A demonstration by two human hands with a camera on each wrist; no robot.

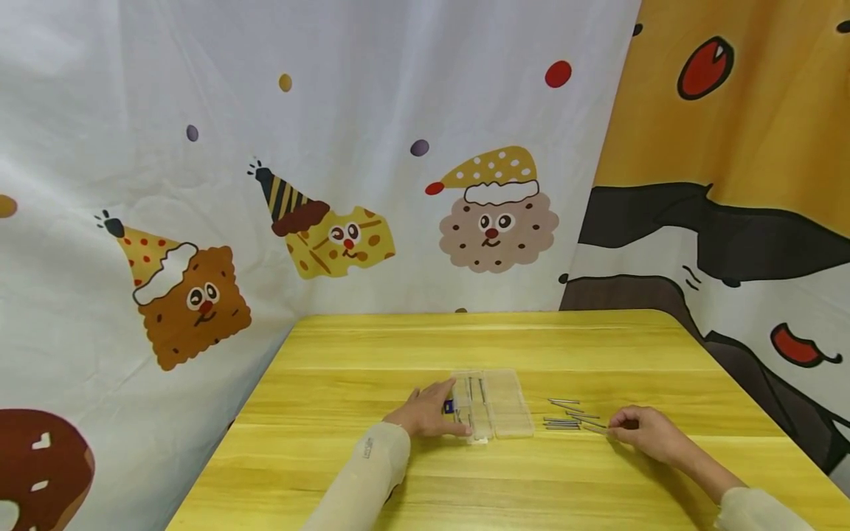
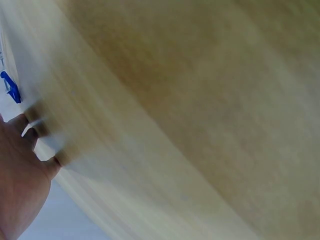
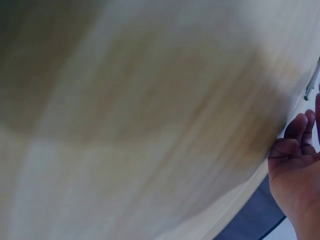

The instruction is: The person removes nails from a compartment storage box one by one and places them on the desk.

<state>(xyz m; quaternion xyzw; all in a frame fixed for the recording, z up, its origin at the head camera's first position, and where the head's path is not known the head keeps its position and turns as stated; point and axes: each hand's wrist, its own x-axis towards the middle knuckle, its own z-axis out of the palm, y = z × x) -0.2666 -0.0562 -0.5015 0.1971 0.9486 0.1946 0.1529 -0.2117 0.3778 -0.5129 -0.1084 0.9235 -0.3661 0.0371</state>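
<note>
A clear plastic box (image 1: 506,407) lies open in the middle of the yellow table (image 1: 412,346), with a few thin metal rods in its left half. My left hand (image 1: 443,414) grips the box's left edge, thumb along the front corner, beside a small blue piece (image 1: 449,405). In the left wrist view only the heel of the left hand (image 2: 20,170) and the blue piece (image 2: 10,87) show. Several loose metal rods (image 1: 566,419) lie to the right of the box. My right hand (image 1: 614,428) pinches the end of the nearest rod. The right wrist view shows the right hand's curled fingers (image 3: 295,145) and a rod's tip (image 3: 312,80).
A cartoon-printed curtain (image 1: 332,184) hangs behind and to the left of the table. A yellow and black cloth (image 1: 730,184) hangs on the right. Both wrist views are mostly blurred tabletop.
</note>
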